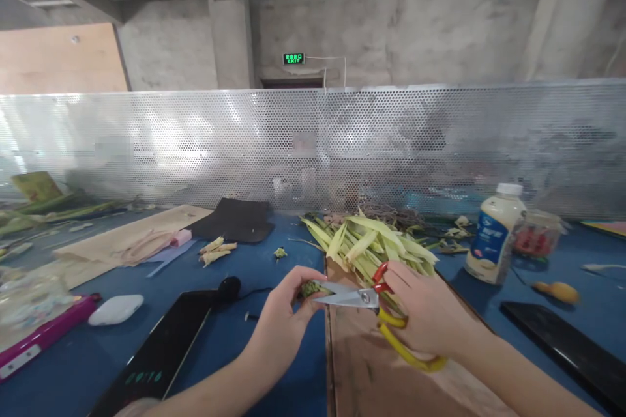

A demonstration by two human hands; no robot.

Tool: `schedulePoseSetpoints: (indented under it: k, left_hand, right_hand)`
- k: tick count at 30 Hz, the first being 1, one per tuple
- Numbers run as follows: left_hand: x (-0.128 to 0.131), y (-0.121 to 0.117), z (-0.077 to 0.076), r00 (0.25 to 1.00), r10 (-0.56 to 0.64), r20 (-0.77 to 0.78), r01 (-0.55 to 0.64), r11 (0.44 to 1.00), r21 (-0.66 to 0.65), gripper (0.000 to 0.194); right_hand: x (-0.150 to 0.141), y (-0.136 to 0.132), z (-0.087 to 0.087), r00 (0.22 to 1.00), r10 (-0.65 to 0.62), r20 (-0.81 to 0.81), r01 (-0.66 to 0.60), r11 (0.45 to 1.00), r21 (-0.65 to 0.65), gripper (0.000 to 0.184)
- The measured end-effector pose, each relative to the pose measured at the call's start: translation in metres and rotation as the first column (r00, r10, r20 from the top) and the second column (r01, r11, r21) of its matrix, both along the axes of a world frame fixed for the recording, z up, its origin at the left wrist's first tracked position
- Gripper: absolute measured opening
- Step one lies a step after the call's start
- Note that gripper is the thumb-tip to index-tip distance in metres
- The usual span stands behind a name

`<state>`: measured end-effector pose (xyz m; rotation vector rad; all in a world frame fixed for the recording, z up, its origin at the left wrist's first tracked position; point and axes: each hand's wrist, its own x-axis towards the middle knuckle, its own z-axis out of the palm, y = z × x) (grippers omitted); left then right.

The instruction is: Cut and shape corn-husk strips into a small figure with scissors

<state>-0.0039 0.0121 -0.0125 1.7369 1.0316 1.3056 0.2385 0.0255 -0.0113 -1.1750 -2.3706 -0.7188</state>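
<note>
My right hand point(425, 306) is wrapped round the yellow and red handles of a pair of scissors point(364, 298). The blades are spread apart and point left. Between the thumb and fingers of my left hand point(286, 313) is a small green plant piece point(310, 288), partly hidden by the fingertips. The blade tips reach up to this piece; whether they touch it I cannot tell. Under the scissors lies a brown board point(362, 358). Long pale green husk leaves point(372, 238) are heaped at its far end, just beyond my right hand.
A white-capped bottle point(493, 234) and a black phone point(562, 345) are on the right. To the left lie a black device with a lit clock point(161, 339), a white case point(116, 309) and black paper point(235, 220). A perforated metal screen point(220, 137) closes off the back.
</note>
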Motion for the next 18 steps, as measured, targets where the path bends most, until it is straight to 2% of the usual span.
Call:
schedulePoseSetpoints:
  k: [7, 14, 18]
  left_hand:
    - [0.0002, 0.0000, -0.0005, 1.000, -0.009, -0.002, 0.009, 1.000, 0.001, 0.015]
    - [0.0022, -0.0012, -0.0025, 1.000, -0.029, 0.011, 0.030, 0.999, -0.030, 0.012]
    - [0.0043, -0.0024, 0.0008, 0.994, -0.049, 0.097, 0.055, 0.996, -0.064, 0.015]
  right_hand:
    - [0.0024, 0.0034, -0.0014, 1.000, 0.010, -0.006, -0.010, 1.000, 0.013, 0.018]
    - [0.0022, 0.0031, -0.0012, 0.999, 0.048, -0.019, -0.046, 0.995, 0.084, 0.011]
    - [-0.0004, 0.0032, 0.0010, 0.985, -0.057, -0.160, 0.058, 0.998, -0.001, 0.016]
